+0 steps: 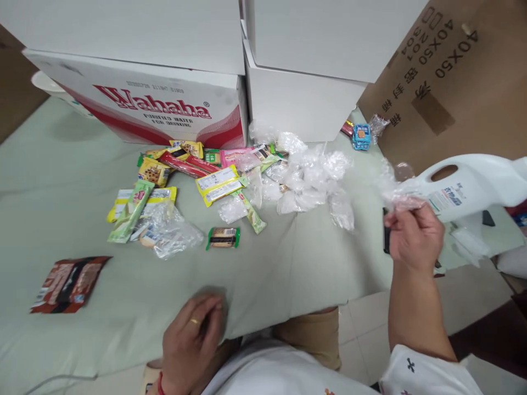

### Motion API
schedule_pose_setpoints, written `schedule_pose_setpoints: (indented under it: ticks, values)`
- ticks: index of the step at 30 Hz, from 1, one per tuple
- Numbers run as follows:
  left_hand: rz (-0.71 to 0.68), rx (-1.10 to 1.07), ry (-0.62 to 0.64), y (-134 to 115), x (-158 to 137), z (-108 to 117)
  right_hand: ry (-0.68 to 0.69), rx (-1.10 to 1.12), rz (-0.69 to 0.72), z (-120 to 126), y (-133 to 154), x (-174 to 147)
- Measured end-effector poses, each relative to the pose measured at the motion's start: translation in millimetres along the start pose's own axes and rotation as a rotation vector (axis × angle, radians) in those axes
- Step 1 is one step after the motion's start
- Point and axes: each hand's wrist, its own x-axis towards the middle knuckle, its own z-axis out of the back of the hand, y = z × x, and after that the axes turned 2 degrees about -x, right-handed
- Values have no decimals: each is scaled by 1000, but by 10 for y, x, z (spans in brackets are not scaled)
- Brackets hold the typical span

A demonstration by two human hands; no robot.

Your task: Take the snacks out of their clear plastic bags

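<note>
My right hand (414,233) is raised over the table's right side, its fingers pinched on a crumpled clear plastic bag (397,189). Just beyond it a white detergent bottle (461,189) lies on its side. My left hand (193,334) rests curled at the table's front edge, with nothing visible in its fingers. Ahead of that hand lies a small green-ended snack pack (223,238). Several crumpled clear bags (304,175) are heaped in the middle, beside a pile of wrapped snacks (218,184). A brown snack packet (69,285) lies apart at the left.
White boxes, one a printed water carton (164,104), stand stacked along the back. A large brown cardboard box (465,71) leans at the right. Blue snack packs (361,136) sit near its base. A dark phone-like object (386,233) is partly hidden behind my right hand.
</note>
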Motion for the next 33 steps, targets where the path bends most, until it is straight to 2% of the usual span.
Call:
schedule_pose_setpoints:
  ticks: [2,3,5,8,11,13,16,18,21,24,26,28,29,31,33]
  values:
    - [297,-229,-24,-140,80,-20,118,280,-182,-30,129,-344]
    - [464,-363,-49,-234,140,-43,171,362,-266,-68,164,-511]
    - [720,-730,13,-440,290,-113,288,421,-429,-159,192,-821]
    - [912,-1172,166,-697,526,-225,461,430,-606,-274,194,-1209]
    - [1024,-1329,330,-801,665,-281,617,459,-674,-332,201,-1490]
    - [1058,-1346,432,-792,675,-286,688,479,-653,-334,212,-1611]
    - [1030,-1317,535,-723,608,-264,712,480,-511,-272,220,-1703]
    - [980,-1291,493,-668,549,-235,679,450,-364,-186,204,-1723]
    - [934,-1267,313,-599,486,-165,670,352,-174,-34,121,-1720]
    - [914,-1243,181,-565,458,-90,699,136,-113,76,-16,-1700]
    - [898,-1205,125,-574,445,-65,578,19,-112,102,-73,-1692]
    - [876,-1152,103,-610,432,-73,424,0,-70,82,-51,-1699]
    - [861,-1122,111,-635,426,-87,394,10,-27,53,-7,-1708]
    - [826,-1068,155,-686,415,-127,477,-8,75,-49,115,-1730]
    - [789,-1033,211,-721,410,-162,638,-98,130,-199,218,-1742]
